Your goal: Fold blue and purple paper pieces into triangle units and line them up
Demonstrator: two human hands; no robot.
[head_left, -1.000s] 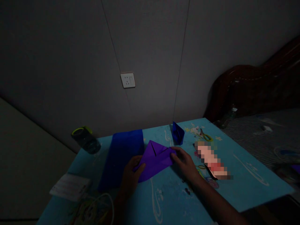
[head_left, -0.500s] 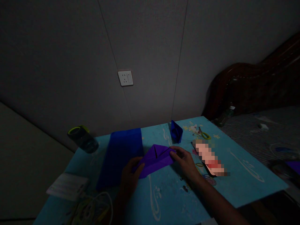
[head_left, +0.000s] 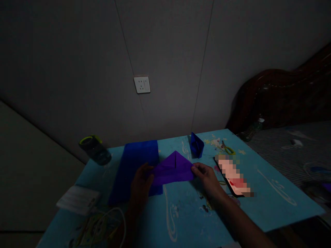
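A purple sheet of paper (head_left: 173, 172), folded to a peak at the top with a flat band below, is held up between both hands. My left hand (head_left: 141, 179) pinches its left end, fingers closed. At the right end, my right hand (head_left: 207, 175) grips the corner between thumb and fingers. Behind and left of the folded paper lies a flat stack of blue paper (head_left: 134, 165), partly covered by my left hand. Farther back, a folded blue paper boat (head_left: 197, 145) stands on the table.
On the blue table (head_left: 261, 199) lie a phone (head_left: 231, 175) with a blurred screen, scissors (head_left: 229, 150) at the back right, and a white packet (head_left: 78, 199) with a cable at the left. A dark bottle (head_left: 95, 150) stands back left. The wall has a socket (head_left: 142, 84).
The purple paper has turned from tilted to nearly level, with its peak now centred and facing me. Both hands still hold its ends. The view has shifted slightly.
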